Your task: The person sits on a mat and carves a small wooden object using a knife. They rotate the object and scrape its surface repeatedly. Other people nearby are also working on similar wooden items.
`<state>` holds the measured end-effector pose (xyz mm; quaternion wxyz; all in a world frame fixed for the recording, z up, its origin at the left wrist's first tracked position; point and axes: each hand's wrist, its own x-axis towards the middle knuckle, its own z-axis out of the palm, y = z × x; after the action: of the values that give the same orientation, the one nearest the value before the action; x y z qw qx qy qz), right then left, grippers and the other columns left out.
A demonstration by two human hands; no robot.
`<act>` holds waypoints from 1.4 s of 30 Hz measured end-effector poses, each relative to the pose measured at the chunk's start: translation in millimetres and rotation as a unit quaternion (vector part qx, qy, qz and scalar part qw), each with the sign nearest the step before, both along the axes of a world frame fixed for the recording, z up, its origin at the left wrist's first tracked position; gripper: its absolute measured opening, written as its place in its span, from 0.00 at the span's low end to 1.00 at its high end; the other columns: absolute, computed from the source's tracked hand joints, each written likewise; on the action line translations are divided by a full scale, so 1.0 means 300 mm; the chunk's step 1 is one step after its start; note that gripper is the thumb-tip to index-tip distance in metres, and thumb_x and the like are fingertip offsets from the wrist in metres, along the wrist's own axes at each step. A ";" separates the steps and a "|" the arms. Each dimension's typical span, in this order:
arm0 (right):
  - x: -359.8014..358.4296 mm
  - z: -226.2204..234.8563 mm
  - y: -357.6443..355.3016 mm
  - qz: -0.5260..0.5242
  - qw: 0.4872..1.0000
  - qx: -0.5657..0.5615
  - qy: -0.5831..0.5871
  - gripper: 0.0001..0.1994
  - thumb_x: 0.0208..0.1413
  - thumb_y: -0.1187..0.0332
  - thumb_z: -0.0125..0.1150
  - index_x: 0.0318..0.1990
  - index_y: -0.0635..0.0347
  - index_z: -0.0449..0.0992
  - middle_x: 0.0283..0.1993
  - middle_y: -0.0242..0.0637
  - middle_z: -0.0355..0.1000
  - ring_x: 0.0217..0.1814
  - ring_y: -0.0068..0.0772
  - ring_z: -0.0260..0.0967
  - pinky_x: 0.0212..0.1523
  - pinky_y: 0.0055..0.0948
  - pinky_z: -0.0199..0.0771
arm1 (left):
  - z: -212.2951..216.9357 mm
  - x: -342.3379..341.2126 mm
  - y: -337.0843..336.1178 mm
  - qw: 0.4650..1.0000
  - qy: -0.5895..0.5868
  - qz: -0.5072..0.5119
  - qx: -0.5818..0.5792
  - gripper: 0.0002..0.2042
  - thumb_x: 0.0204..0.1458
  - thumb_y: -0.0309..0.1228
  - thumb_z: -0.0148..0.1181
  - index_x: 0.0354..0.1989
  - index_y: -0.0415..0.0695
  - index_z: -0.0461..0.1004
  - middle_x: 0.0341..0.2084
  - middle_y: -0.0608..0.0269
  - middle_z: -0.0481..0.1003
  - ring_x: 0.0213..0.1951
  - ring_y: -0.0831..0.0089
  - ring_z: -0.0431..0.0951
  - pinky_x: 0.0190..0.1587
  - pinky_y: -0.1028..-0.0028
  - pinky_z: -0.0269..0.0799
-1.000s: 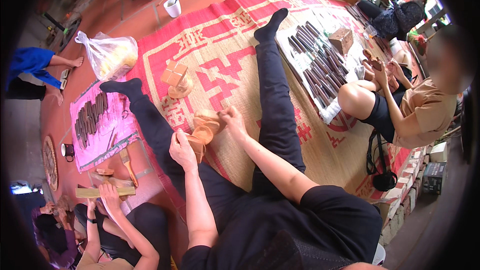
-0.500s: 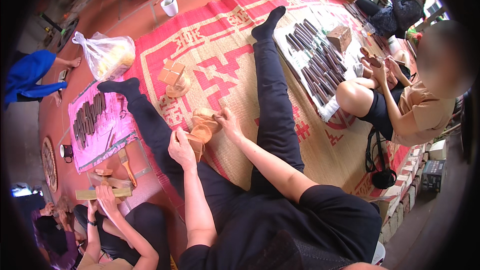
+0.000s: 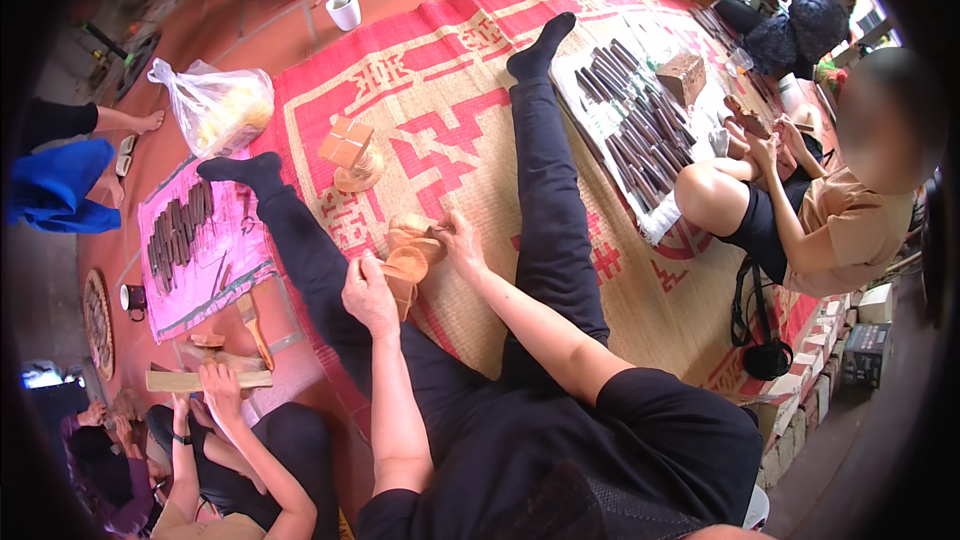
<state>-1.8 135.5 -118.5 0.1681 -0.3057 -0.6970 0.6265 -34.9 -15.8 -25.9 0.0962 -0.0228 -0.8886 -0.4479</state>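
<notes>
Between my outstretched legs, my left hand [image 3: 371, 296] is closed round the near, blocky end of a pale carved wooden piece [image 3: 408, 260] with rounded lobes. My right hand [image 3: 462, 244] is closed at the piece's far end, its fingers pinching a small dark tool [image 3: 437, 230] that looks like a carving chisel. Its tip meets or nearly meets the wood; I cannot tell which. Beyond my left hand, a similar wooden piece [image 3: 360, 172] with a square block [image 3: 344, 141] at its top sits on the woven mat [image 3: 470, 305].
Dark-handled tools [image 3: 640, 125] fill a white cloth to the right, and more tools [image 3: 181, 225] lie on a pink cloth to the left. A brush [image 3: 256, 330] lies nearby. Co-workers sit at the right [image 3: 830, 210] and lower left, one holding a wooden strip [image 3: 208, 380].
My hands stay on the carved piece, with only slight shifts. At the left, a standing person's blue cloth has dropped lower. The lower-left co-worker's wooden strip has moved slightly.
</notes>
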 end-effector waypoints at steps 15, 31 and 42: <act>-0.039 -0.066 0.040 -0.077 0.996 0.022 -0.031 0.06 0.50 0.71 0.64 0.32 0.61 0.74 0.28 0.42 0.75 0.31 0.36 0.71 0.37 0.34 0.69 | -0.007 0.008 0.010 0.999 0.006 -0.036 -0.026 0.17 0.60 0.39 0.50 0.26 0.40 0.75 0.19 0.55 0.76 0.24 0.59 0.76 0.31 0.63 0.68; -0.072 -0.175 0.118 -0.106 0.993 -0.055 0.002 0.10 0.52 0.63 0.63 0.33 0.60 0.75 0.30 0.42 0.76 0.35 0.36 0.74 0.40 0.35 0.70 | -0.001 0.000 0.038 0.997 0.043 -0.061 -0.012 0.14 0.58 0.37 0.53 0.25 0.40 0.73 0.20 0.51 0.74 0.24 0.52 0.75 0.28 0.59 0.67; -0.047 -0.062 0.086 -0.043 0.996 0.014 -0.072 0.12 0.51 0.60 0.64 0.35 0.59 0.76 0.31 0.44 0.76 0.38 0.40 0.74 0.42 0.37 0.69 | 0.008 0.016 0.037 0.995 0.052 -0.075 -0.047 0.14 0.58 0.38 0.54 0.25 0.40 0.73 0.18 0.50 0.72 0.23 0.51 0.74 0.27 0.59 0.66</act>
<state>-15.8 161.3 -137.0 0.1483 -0.3770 -0.7023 0.5854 -30.2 -4.5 -23.5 0.1071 -0.1168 -0.8985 -0.4094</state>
